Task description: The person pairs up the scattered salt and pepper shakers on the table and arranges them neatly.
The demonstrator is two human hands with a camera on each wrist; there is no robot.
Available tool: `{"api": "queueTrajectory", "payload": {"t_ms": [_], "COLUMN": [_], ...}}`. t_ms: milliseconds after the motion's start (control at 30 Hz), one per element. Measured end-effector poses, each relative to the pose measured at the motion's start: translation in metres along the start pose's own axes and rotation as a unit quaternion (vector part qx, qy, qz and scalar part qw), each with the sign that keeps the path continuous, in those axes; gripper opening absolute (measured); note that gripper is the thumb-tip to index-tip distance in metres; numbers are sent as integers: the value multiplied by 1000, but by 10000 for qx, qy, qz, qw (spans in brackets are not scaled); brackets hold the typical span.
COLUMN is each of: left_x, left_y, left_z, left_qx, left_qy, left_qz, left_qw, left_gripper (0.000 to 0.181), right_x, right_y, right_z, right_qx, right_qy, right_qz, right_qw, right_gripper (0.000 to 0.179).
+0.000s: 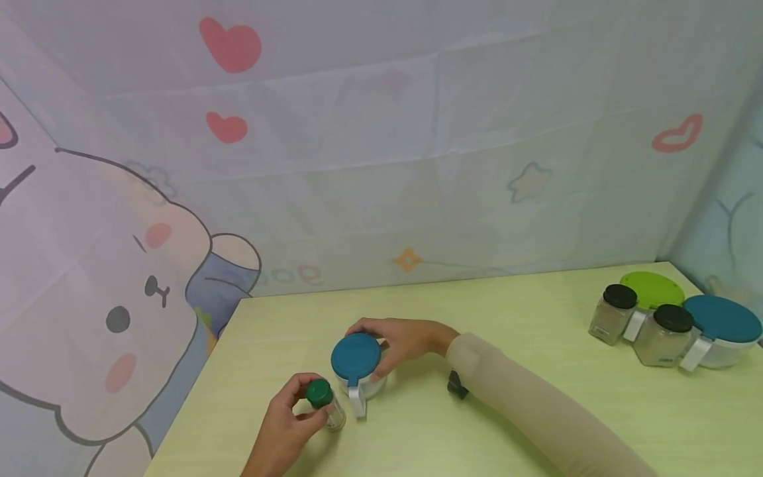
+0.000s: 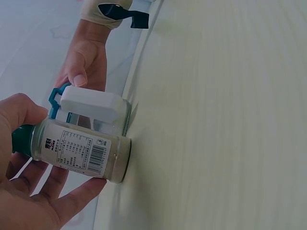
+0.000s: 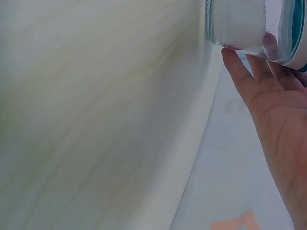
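Note:
My left hand (image 1: 283, 423) grips a small glass spice bottle (image 1: 336, 419) with a green cap, thumb on one side and fingers on the other. In the left wrist view a printed label with a barcode faces the camera on the bottle (image 2: 76, 149). Just beyond it, my right hand (image 1: 410, 343) holds a clear seasoning jar (image 1: 356, 358) with a blue lid and a white handle, fingers round its far side. White contents show through the wall of the jar (image 3: 239, 24) in the right wrist view. Bottle and jar stand close together, upright, over the pale table.
At the right end of the pale yellow table (image 1: 507, 424) stand two square jars with black lids (image 1: 612, 314), a green-lidded jar (image 1: 652, 289) and another blue-lidded jar (image 1: 722, 319). A printed cloth (image 1: 381, 192) hangs behind the table. A dark wrist mount (image 1: 457, 385) shows under my right sleeve.

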State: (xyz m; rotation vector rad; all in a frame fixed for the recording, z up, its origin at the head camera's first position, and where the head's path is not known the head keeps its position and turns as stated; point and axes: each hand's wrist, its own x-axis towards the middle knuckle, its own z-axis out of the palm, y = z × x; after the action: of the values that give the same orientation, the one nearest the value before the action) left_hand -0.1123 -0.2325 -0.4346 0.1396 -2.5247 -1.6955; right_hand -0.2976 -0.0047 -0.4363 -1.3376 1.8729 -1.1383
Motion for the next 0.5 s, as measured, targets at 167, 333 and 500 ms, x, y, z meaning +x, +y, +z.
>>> {"api": "queueTrajectory", "payload": {"t_ms": [167, 333, 500], "left_x": [1, 1, 1], "left_y": [-1, -2, -2], "left_z": [0, -1, -2], "left_qx": [-5, 54, 65], "left_qy": [-12, -15, -11], "left_qz": [-9, -7, -9], "left_qw": [10000, 10000, 10000], "left_gripper": [39, 40, 40], "right_x": [0, 1, 3], "right_y": [-1, -2, -2], "right_z": [0, 0, 0], "right_qx": [-57, -206, -404], "right_qy": [37, 103, 132], "right_qz": [59, 143, 165], "right_qw": [10000, 9996, 9990], "right_gripper": [76, 77, 79]}}
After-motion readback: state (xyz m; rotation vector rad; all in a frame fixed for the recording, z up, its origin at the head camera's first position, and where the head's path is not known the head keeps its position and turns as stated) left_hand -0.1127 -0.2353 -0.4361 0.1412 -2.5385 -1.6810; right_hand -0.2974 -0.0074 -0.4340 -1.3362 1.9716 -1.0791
